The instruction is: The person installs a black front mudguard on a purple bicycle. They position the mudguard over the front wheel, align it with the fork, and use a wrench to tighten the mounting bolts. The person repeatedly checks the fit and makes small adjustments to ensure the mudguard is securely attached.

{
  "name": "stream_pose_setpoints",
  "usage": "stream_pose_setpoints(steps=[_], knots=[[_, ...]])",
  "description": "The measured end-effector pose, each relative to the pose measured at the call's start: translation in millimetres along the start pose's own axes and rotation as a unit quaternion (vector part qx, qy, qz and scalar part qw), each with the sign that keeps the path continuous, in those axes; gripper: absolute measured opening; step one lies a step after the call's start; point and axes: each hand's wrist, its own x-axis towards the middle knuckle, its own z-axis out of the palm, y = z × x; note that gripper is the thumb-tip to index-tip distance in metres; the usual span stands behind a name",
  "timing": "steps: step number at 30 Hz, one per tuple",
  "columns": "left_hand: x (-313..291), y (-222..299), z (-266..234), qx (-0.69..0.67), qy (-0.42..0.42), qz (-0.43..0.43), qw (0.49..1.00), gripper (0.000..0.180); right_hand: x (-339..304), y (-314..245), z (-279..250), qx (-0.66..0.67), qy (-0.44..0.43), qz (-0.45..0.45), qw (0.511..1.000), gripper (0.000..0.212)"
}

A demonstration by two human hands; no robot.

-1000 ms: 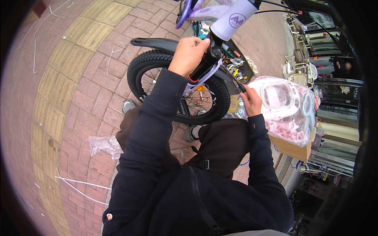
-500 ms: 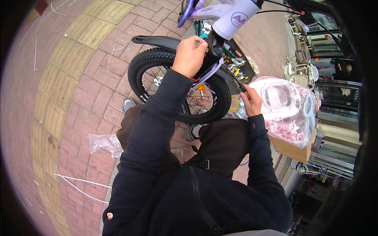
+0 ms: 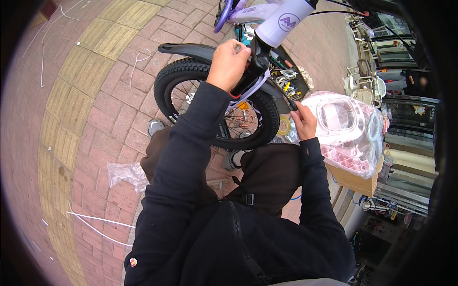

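Observation:
A small bicycle with a lilac frame has its front wheel [image 3: 164, 88] before me, with a knobby black tyre. Over that wheel runs a black mudguard [image 3: 188, 49]. My left hand [image 3: 229, 66] is closed beside the black fork crown [image 3: 259, 56], just below the lilac head tube [image 3: 281, 24]; what its fingers pinch is hidden. On the other side of the wheel, my right hand [image 3: 305, 121] grips the end of a thin black piece [image 3: 292, 104] that slants down from the fork area. The exact kind of that piece cannot be made out.
Behind the fork, a dark tray [image 3: 299, 88] holds tools and loose parts. At right, plastic-wrapped white and pink parts [image 3: 338, 114] lie on a cardboard box [image 3: 358, 183]. A clear plastic bag [image 3: 128, 175] and white strips [image 3: 100, 219] lie on the brick paving.
My left hand, the fork and the head tube have shifted very slightly left in the view. Both hands keep their grips.

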Motion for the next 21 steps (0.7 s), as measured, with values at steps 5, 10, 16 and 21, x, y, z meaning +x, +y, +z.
stream_pose_setpoints(steps=[5,10,16,21], knots=[[-1.2,4.4,-0.8,-0.061,-0.024,-0.047,0.997,0.015,0.6,1.3,-0.1,0.011,-0.001,0.001,1.0,0.033],[-0.3,7.0,-4.9,-0.101,-0.053,-0.096,0.989,0.013,0.3,2.7,0.9,0.013,0.003,-0.004,1.0,0.033],[-2.3,3.3,-3.8,-0.146,-0.041,-0.135,0.979,0.014,-1.0,3.0,8.0,0.007,0.041,-0.023,0.999,0.034],[-3.3,-9.9,5.8,-0.113,-0.011,-0.083,0.99,0.022,5.2,5.8,10.4,-0.128,0.096,-0.08,0.984,0.032]])
